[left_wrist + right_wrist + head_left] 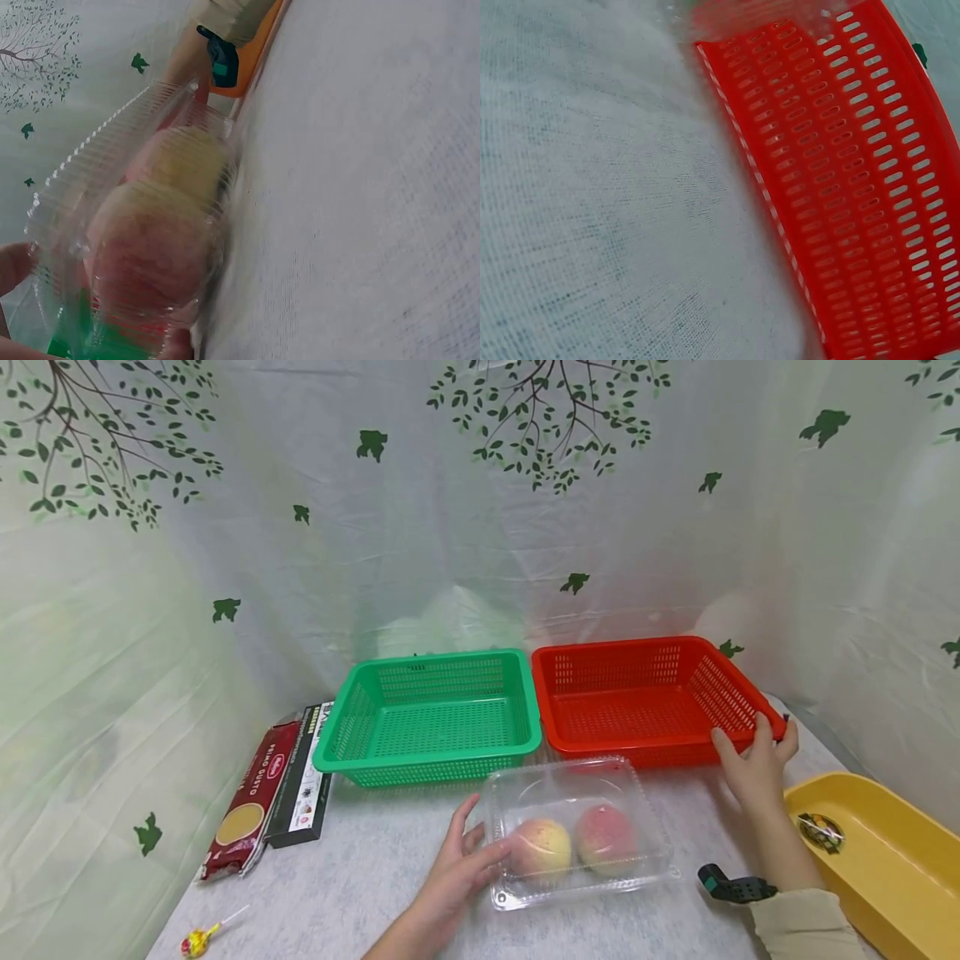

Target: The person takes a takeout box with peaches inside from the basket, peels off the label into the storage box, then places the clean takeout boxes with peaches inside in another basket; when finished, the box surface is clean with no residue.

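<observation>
My left hand [453, 878] grips the left side of a clear plastic clamshell box [577, 892], thumb on top of it. Inside are two peaches, one yellowish [542, 850] and one pinker [606, 838]. The left wrist view shows the ribbed box [67, 187] tilted close beside the tabletop. At the front right corner of the red basket [637, 748], my right hand [759, 772] holds the rim, its thumb on the near side. That basket's slotted side [825, 172] fills much of the right wrist view; the hand is hidden there.
Left of the red basket stands a green basket [435, 768]. A yellow tub [892, 860] containing a small dark packet [821, 832] is at right. At left lie a red pasta-style packet [251, 793], a black box [300, 802] and a lollipop [198, 941].
</observation>
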`<state>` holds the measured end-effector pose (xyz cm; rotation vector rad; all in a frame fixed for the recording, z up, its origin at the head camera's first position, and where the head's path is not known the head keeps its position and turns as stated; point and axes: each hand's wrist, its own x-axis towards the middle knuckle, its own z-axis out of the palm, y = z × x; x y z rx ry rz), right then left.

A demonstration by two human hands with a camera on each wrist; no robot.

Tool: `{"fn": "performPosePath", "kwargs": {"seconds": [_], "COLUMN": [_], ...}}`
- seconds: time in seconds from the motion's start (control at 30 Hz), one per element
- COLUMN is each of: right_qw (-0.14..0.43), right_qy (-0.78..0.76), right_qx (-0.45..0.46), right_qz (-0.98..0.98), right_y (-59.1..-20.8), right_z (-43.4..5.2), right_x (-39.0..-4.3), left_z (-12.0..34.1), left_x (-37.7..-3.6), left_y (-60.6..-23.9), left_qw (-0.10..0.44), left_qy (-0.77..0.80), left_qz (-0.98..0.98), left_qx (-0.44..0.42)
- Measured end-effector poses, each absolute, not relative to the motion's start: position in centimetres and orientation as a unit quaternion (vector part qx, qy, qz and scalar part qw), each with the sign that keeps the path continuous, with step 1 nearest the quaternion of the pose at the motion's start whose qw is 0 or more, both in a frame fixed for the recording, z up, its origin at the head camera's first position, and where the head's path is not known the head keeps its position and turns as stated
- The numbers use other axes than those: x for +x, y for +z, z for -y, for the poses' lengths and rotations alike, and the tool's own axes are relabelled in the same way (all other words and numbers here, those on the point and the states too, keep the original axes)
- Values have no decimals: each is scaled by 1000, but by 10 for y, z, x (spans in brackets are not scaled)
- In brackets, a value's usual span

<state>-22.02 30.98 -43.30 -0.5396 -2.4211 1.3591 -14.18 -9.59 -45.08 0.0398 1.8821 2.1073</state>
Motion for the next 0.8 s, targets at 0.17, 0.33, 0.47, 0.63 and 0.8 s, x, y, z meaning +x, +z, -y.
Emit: {"fn": "performPosePath", "kwargs": {"seconds": [0.17,0.33,0.47,0.63,0.8], "right_qw": [165,166,162,163,162], "right_qy": [474,473,473,472,473], "right_qx": [-191,-194,-197,-195,-192], "right_qz": [844,843,843,844,845], "right_y": [-436,-437,-437,-438,-438], "right_z": [-310,-310,-310,-310,-311], "right_x": [-222,-221,-220,-220,-221], "left_z": [94,90,86,81,77], "left_x": [-142,-144,-141,-133,-128], "left_y": [-453,-455,-457,-457,-457], "left_qw": [161,155,147,143,158], "left_qy": [755,752,746,748,767], "left_qz": [-636,-641,-649,-647,-620], "left_qx": [5,9,22,36,49]}}
